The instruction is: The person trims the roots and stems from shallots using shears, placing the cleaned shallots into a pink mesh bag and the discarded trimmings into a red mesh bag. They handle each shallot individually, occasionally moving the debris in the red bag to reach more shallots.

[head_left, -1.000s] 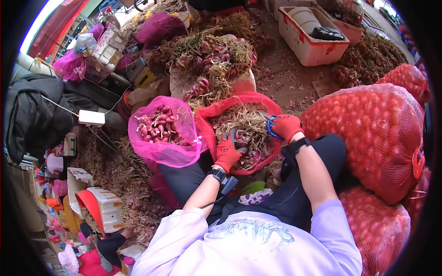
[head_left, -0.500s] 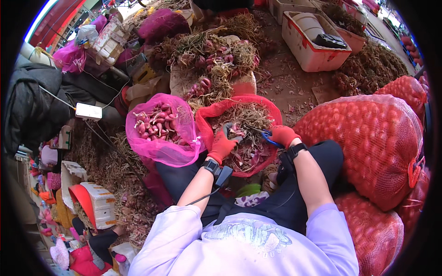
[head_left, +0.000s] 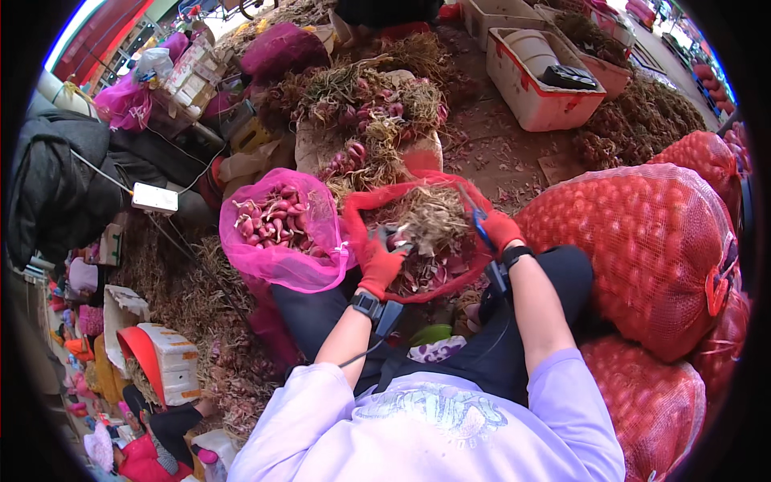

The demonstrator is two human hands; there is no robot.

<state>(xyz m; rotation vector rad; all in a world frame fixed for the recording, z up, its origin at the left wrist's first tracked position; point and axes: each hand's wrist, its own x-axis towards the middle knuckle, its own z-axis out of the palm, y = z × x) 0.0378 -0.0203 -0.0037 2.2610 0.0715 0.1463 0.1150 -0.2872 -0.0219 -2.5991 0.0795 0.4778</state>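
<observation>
My left hand (head_left: 382, 263), in a red glove with grey fingertips, is closed around a shallot (head_left: 393, 240) that mostly hides behind the fingers. It is over the near left part of an open red mesh bag (head_left: 353, 210) holding dry stalks and peelings (head_left: 438, 215). Blue-handled scissors (head_left: 479, 223) are in my red-gloved right hand (head_left: 502, 230), at the bag's right rim. Their blades point up and to the left, away from the shallot. Left of the red bag stands an open pink mesh bag (head_left: 333, 277) with trimmed shallots (head_left: 277, 217) inside.
Untrimmed shallots with dry stalks (head_left: 385, 100) are heaped just ahead. Full red mesh sacks (head_left: 634, 241) crowd my right side. A white foam box (head_left: 542, 100) stands at the far right. A white device on a cable (head_left: 155, 198) hangs at the left.
My right hand has swung the scissors upward, and the blades have left the left hand's fingertips. My left hand has shifted slightly left and nearer. The stalks in the bag look disturbed.
</observation>
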